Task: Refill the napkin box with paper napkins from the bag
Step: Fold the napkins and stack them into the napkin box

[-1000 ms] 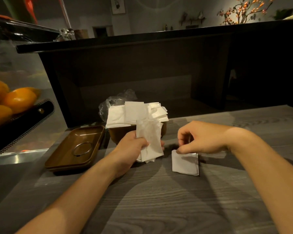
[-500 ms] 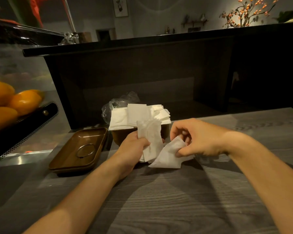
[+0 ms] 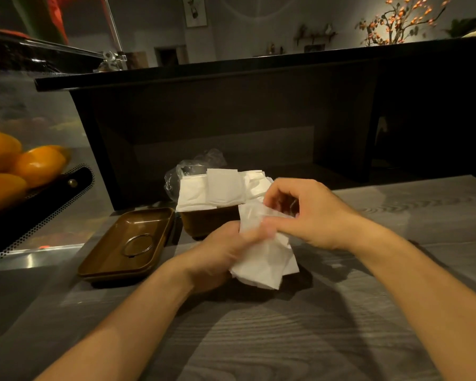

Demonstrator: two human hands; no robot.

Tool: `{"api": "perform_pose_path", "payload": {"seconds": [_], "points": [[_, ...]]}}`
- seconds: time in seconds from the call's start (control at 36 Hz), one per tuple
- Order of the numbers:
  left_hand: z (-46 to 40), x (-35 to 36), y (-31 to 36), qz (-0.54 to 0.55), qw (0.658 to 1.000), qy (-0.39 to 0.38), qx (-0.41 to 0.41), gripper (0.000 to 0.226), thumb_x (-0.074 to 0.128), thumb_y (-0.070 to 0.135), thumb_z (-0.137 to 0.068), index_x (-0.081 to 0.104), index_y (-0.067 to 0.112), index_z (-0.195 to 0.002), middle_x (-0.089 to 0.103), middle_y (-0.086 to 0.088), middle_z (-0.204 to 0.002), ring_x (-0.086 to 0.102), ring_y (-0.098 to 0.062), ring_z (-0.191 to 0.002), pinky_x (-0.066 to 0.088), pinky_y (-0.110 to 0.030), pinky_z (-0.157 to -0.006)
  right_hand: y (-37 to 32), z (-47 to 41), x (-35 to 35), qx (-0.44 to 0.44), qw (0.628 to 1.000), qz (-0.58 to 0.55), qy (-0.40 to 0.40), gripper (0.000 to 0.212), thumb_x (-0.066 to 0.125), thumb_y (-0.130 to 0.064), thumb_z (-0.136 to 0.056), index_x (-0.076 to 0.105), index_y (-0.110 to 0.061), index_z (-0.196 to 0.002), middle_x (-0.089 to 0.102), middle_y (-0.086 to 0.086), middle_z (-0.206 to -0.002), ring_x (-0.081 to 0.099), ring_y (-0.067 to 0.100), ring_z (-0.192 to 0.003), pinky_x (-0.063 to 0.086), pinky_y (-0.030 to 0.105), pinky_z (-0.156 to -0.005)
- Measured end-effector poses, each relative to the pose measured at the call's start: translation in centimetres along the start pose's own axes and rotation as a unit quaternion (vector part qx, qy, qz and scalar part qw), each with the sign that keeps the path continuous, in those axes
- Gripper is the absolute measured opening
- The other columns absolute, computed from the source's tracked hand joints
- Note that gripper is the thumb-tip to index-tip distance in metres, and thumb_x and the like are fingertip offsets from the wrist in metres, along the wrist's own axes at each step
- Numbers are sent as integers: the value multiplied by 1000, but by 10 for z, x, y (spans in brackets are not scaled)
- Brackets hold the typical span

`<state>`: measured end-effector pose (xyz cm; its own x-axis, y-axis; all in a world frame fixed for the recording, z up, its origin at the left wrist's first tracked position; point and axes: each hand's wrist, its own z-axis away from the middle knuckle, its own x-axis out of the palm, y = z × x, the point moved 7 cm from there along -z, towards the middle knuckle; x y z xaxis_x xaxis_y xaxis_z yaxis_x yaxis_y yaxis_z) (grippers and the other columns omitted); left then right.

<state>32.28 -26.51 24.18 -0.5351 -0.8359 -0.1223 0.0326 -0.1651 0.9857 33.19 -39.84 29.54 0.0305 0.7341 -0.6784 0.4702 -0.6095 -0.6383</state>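
Both hands meet over the bench's middle: the left hand [image 3: 223, 251] grips a bunch of napkins [image 3: 264, 259], the right hand [image 3: 311, 213] pinches its top. Behind them, toward the bench's far edge, the napkin box [image 3: 204, 221] brims with napkins, the bag [image 3: 187, 171] just behind it.

Oranges [image 3: 36, 165] at left, berry branches [image 3: 396, 20] far behind the counter [image 3: 259, 105].

Light: dim and warm, glowing brightest on the far wall
Shadows: arms casting soft ones across the table [image 3: 286, 339]
Blur: left hand [image 3: 220, 251] smearing
Edges: bowing from the wide lens
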Motion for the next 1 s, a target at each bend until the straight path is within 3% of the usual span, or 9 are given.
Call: {"api": "perform_pose_path", "payload": {"seconds": [0.08,0.19,0.25,0.39,0.47,0.56,0.75,0.89,1.0], "points": [[2,-7,1,-171,985,5,13,34,70,10,-89,63,29,-116,73,6,-104,70,-4,-95,56,-27,-82,2,2,6,27,998,-9,-59,65,87,-39,-74,50,-45,-127,55,-20,-112,57,2,-103,50,21,-76],[7,-18,18,-268,960,46,61,20,73,10,-87,70,21,-103,74,1,-96,71,-6,-86,57,-25,-77,3,1,13,18,996,-31,-86,18,80,-25,-84,72,-34,-97,71,-11,-94,67,6,-89,59,38,-86],[12,-33,30,-272,951,104,105,15,76,15,-86,73,25,-96,76,5,-90,72,-6,-83,59,-25,-75,9,-2,5,19,997,-61,-36,10,78,-22,-86,72,-29,-89,73,-6,-89,69,12,-87,59,44,-86],[16,-49,37,-251,943,163,145,14,75,15,-87,71,24,-97,73,4,-93,69,-6,-88,61,-30,-82,22,2,6,32,992,-95,-82,25,75,-11,-87,69,-35,-90,71,-22,-87,68,-4,-86,54,15,-69],[9,-43,23,-299,942,115,100,19,75,20,-87,68,28,-103,71,6,-98,67,-7,-90,60,-34,-83,33,3,16,60,990,-51,-118,18,78,-15,-84,70,-29,-92,73,-10,-90,70,6,-86,58,27,-77],[3,-40,9,-327,939,85,62,42,82,31,-80,58,39,-114,60,16,-111,60,-7,-101,58,-29,-84,40,7,28,87,980,1,-179,36,85,-31,-78,65,-40,-106,69,-13,-105,68,8,-97,61,37,-84],[4,-43,17,-305,936,134,116,40,84,28,-78,60,41,-108,58,16,-112,57,-8,-103,55,-28,-85,29,3,23,48,992,-25,-118,16,80,-23,-84,71,-35,-92,71,-14,-89,66,1,-84,55,29,-79],[4,-40,12,-310,936,111,124,66,91,31,-69,53,46,-119,61,18,-112,58,1,-104,51,-19,-83,29,7,29,49,986,11,-157,47,88,-34,-76,64,-39,-116,67,-18,-105,65,-1,-94,57,24,-80],[4,-37,12,-333,926,111,139,67,89,36,-71,52,49,-126,57,23,-117,57,0,-109,54,-21,-86,33,6,31,53,987,-14,-152,45,87,-41,-75,63,-42,-112,69,-14,-103,69,6,-91,63,35,-76]]}}
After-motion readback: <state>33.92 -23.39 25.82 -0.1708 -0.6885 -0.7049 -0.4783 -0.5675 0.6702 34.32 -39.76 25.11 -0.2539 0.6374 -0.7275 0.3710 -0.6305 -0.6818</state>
